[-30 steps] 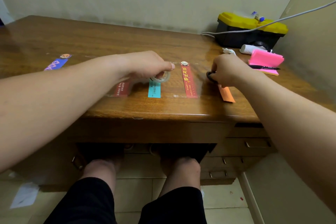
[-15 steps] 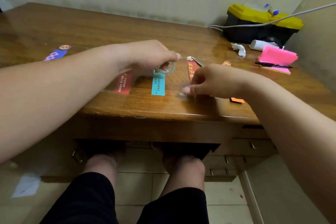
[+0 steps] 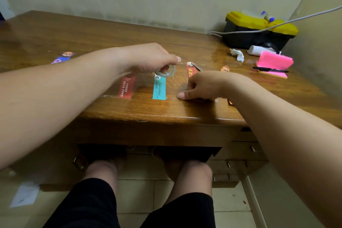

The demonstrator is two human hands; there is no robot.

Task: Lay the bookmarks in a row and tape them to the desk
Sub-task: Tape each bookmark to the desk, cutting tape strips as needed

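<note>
The left hand (image 3: 148,59) pinches the tape roll (image 3: 165,71), which hangs just over the top end of the teal bookmark (image 3: 159,89). The right hand (image 3: 203,86) lies with curled fingers on the lower part of the red bookmark (image 3: 191,71) beside it, one fingertip (image 3: 181,95) pressed on the desk (image 3: 92,33); if it pinches tape, I cannot tell.

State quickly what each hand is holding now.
Left hand: holding the tape roll.
Right hand: curled, pressing down on the desk; grip cannot be told.
</note>
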